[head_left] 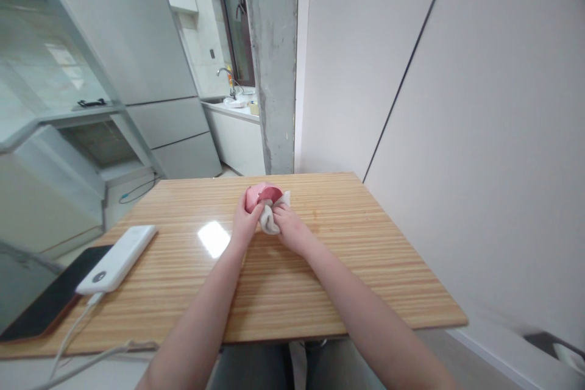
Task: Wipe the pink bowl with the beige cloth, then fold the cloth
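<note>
Hands meet at the far middle of the light striped wooden table [347, 268], both forearms stretched out from the near edge. Left hand [245, 223]: fingers curled shut around a small pink rounded object with a darker red opening [261, 195], thumb and fingertips wrapped over its left side. What the object is made of cannot be told at this size. Right hand [290, 228]: fingers bent and closed on a crumpled off-white cloth [270, 219], which is pressed against the pink object from the right and from below. A corner of the cloth shows above the right knuckles, beside the red opening. Cloth and pink object touch; both are held just above or on the tabletop, which of the two cannot be told.

Near left corner of the table: white rectangular power bank [117, 258] lying flat, a white cable [75, 329] running from its near end off the table edge. Just left of it, partly under its near end, a black flat phone with a dark screen [48, 301]. These lie well apart from the hands.

Bright patch of reflected light on the table surface left of the left wrist.

Background: tall pale grey refrigerator [137, 42] at the left rear, bare grey concrete pillar [272, 61] behind the table, a counter with a metal tap [227, 76] between them, plain white wall [479, 103] on the right.
</note>
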`<state>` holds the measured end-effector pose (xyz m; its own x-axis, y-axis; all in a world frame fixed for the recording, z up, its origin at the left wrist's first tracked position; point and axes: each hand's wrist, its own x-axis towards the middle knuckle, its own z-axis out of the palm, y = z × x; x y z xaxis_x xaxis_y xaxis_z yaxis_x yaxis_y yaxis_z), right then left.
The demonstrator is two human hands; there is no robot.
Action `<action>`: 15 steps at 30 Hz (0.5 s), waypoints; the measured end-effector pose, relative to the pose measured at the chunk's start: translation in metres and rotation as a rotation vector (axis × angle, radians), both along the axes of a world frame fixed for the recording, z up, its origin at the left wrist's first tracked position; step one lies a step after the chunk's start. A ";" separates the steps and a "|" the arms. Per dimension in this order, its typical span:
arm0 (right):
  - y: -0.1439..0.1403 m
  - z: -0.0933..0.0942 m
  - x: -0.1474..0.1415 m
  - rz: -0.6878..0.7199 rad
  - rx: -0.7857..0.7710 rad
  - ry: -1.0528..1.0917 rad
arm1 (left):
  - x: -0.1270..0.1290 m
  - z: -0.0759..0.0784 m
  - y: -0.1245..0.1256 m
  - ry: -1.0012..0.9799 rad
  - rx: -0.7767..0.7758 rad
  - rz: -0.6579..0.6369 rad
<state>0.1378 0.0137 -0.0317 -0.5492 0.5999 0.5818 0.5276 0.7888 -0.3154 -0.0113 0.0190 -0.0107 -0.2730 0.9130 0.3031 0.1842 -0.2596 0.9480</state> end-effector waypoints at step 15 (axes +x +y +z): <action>0.001 -0.004 -0.003 -0.146 0.065 -0.052 | 0.014 -0.010 -0.002 -0.351 -0.126 -0.151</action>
